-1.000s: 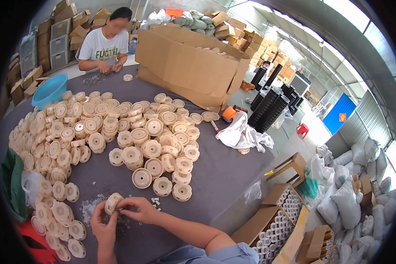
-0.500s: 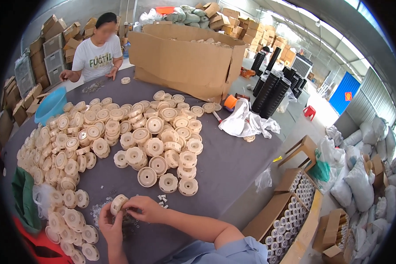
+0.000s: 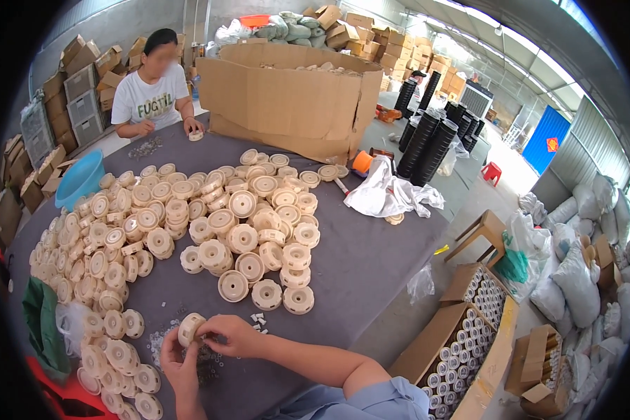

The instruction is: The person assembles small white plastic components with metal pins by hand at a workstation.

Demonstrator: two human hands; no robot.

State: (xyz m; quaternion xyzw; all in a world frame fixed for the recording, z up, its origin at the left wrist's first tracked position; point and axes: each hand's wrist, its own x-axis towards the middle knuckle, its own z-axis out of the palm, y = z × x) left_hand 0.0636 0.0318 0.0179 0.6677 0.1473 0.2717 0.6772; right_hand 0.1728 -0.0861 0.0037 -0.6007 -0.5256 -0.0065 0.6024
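Wheels [image 3: 232,285] of cream plastic cover most of the grey worktop [image 3: 371,259], spread flat in a broad heap from the far side to the near left corner, so a large share looks handled already, though I cannot tell finished pieces from unfinished ones. One such wheel [image 3: 190,327] is up off the cloth at the near edge, held between both hands. The left hand [image 3: 178,360] cups it from below, fingers curled closed around its rim. The right hand [image 3: 234,334] reaches across from the right, its fingers [image 3: 210,329] pinched together against the wheel's face. Small pale bits [image 3: 257,320] lie scattered on the worktop just beside the hands. Across the worktop another person [image 3: 150,91] sits near a large cardboard box [image 3: 287,98].
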